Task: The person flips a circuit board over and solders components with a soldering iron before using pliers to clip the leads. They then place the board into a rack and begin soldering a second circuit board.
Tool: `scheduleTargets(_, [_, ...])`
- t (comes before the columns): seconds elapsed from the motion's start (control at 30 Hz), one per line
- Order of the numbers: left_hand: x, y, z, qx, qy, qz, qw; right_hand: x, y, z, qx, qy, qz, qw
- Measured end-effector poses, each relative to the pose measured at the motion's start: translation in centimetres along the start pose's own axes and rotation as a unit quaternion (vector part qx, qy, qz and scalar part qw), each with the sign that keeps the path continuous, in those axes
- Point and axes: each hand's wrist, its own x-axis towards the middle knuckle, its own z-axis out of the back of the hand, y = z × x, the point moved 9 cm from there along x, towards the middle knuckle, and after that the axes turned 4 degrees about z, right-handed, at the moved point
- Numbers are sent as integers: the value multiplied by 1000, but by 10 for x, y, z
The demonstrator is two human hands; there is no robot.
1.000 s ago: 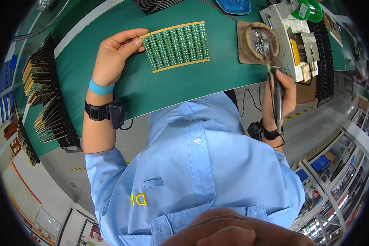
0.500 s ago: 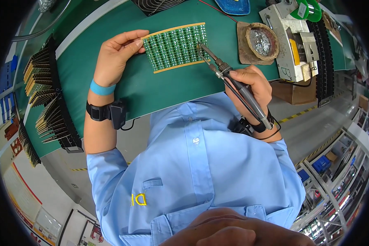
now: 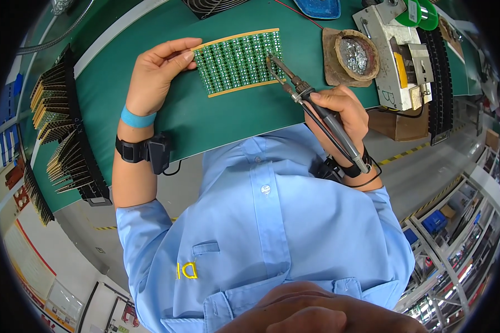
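Board (image 3: pixel 238 62) now has the iron (image 3: pixel 308 101) tip down on its right edge (off the tin (image 3: pixel 356 54)), right hand (image 3: pixel 341 108) closed around the iron, left hand (image 3: pixel 158 72) pinning the board's left edge on the counter (image 3: pixel 216 119).

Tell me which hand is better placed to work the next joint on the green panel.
Right. The right hand holds the soldering iron, tip at the circuit board panel; the left hand only steadies the panel's left edge.

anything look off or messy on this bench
Nothing stands out. The green circuit panel lies flat on the mat, steadied by the left hand; the right hand holds the soldering iron with its tip at the panel's right edge.
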Motion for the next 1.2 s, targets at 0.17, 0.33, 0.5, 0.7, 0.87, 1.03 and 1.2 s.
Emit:
scheduleTargets(0.17, [1, 1, -1, -4, -3, 5, 1000, -5, 3, 10, 6, -3, -22, 1000])
scheduleTargets(0.33, [0, 2, 2, -7, -9, 14, 1000, -25, 1, 40, -26, -37, -43, 998])
scheduleTargets(0.5, [0, 2, 1, -8, -10, 16, 1000, -45, -4, 76, -91, -157, -46, 982])
scheduleTargets(0.7, [0, 3, 4, -2, -14, 21, 1000, -57, -5, 73, -54, -143, -65, 986])
scheduleTargets(0.87, [3, 4, 1, -10, -9, 22, 1000, -26, 11, 28, -11, -13, -19, 1000])
scheduleTargets(1.03, [2, 4, 3, -9, -10, 22, 1000, -21, 12, 16, -3, 10, -6, 1000])
scheduleTargets(1.2, [2, 6, 4, -9, -9, 24, 1000, -29, 12, 18, 17, 5, -17, 1000])
